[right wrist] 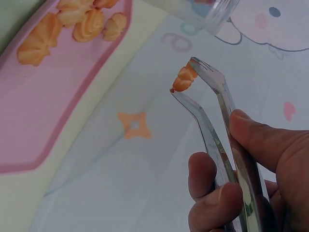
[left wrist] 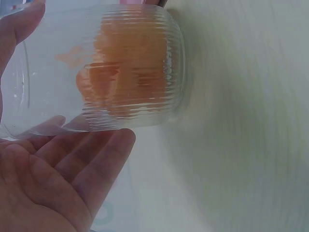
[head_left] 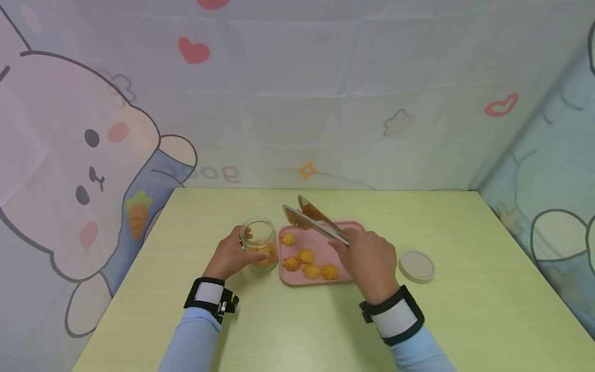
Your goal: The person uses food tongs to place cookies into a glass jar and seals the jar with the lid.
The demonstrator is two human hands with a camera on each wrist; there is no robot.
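My left hand grips a clear glass jar from its left side, thumb and fingers around it. Through the ribbed wall, orange-yellow cookies show in the jar's lower part. My right hand holds metal tongs above a pink tray. Between the tong tips a single piped cookie is pinched, raised off the tray near the jar's mouth. Several more swirled cookies lie on the tray's left and front part.
A round whitish lid lies on the pale yellow table, right of the tray. Behind the table hangs a cloth backdrop with cartoon prints, and another patterned cloth is on the right.
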